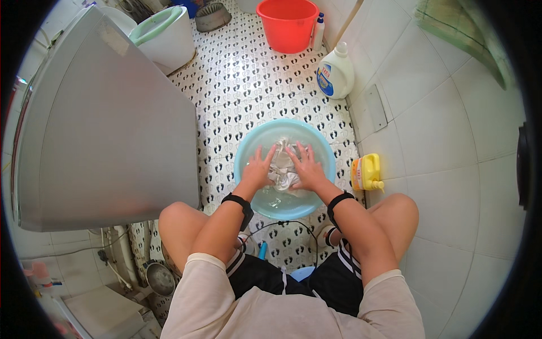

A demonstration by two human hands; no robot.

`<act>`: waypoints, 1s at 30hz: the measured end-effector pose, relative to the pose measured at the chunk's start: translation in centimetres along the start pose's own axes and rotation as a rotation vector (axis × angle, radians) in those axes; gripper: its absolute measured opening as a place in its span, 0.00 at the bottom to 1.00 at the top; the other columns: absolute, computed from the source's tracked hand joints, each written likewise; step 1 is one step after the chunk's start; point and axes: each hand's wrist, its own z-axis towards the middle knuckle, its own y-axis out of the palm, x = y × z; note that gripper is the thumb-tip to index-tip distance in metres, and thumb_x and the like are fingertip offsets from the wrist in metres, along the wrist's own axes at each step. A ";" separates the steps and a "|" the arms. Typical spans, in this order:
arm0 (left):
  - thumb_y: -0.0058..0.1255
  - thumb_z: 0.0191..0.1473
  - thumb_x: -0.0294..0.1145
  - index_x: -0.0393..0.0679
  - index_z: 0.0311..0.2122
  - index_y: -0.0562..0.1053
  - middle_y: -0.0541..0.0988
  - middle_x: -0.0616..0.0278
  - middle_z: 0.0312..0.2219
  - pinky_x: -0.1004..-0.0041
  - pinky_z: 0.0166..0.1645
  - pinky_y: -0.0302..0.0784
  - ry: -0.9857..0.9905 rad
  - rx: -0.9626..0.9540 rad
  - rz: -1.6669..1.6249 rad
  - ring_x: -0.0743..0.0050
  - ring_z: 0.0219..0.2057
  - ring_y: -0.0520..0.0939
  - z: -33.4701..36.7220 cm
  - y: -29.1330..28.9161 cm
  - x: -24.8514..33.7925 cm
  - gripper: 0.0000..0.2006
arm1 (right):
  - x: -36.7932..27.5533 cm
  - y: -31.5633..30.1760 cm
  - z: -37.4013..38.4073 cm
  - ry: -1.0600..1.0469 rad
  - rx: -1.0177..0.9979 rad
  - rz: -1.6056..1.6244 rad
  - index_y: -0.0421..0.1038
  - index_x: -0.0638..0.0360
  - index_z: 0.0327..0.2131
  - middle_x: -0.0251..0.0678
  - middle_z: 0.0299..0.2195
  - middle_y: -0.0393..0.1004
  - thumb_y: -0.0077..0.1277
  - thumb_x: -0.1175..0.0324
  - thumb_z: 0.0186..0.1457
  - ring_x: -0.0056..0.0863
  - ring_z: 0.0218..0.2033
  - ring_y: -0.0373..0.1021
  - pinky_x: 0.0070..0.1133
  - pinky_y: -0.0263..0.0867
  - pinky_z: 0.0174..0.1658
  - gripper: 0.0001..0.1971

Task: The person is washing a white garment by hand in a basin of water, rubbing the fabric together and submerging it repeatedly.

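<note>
Left hand (259,171) and right hand (308,170) touch white cloth (284,175) inside the rim of the blue basin (287,214), fingers spread widely, not gripping.

From my head, one wide fisheye lens looks steeply down and forward: my short-sleeved beige shirt (293,316) nearest, at lower middle; my bare left hand (258,170) and bare right hand (309,171) farther off, at centre; the round red plastic bucket (287,25) well beyond, at upper middle.
</note>
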 end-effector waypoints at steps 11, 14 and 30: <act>0.69 0.26 0.29 0.58 0.66 0.44 0.50 0.51 0.64 0.55 0.48 0.75 -0.003 -0.160 -0.070 0.37 0.46 0.74 1.8 1.6 0.9 0.60 | 1.4 2.8 2.9 -0.050 -0.154 0.044 0.41 0.42 0.65 0.44 0.59 0.54 0.69 0.68 0.29 0.51 0.49 0.65 0.37 0.70 0.46 0.59; 0.63 0.32 0.24 0.51 0.61 0.56 0.59 0.46 0.58 0.54 0.45 0.75 -0.011 -0.111 -0.117 0.39 0.43 0.75 2.2 3.4 1.1 0.46 | 1.0 3.7 3.0 -0.040 -0.130 0.077 0.50 0.47 0.61 0.45 0.53 0.60 0.63 0.74 0.36 0.50 0.47 0.66 0.37 0.69 0.45 0.47; 0.56 0.41 0.33 0.45 0.39 0.74 0.78 0.48 0.33 0.57 0.41 0.75 -0.175 -0.045 -0.114 0.45 0.35 0.79 3.3 7.0 0.7 0.15 | -0.3 4.7 5.1 0.112 -0.152 0.326 0.72 0.56 0.37 0.47 0.34 0.76 0.52 0.63 0.45 0.47 0.38 0.72 0.37 0.69 0.41 0.14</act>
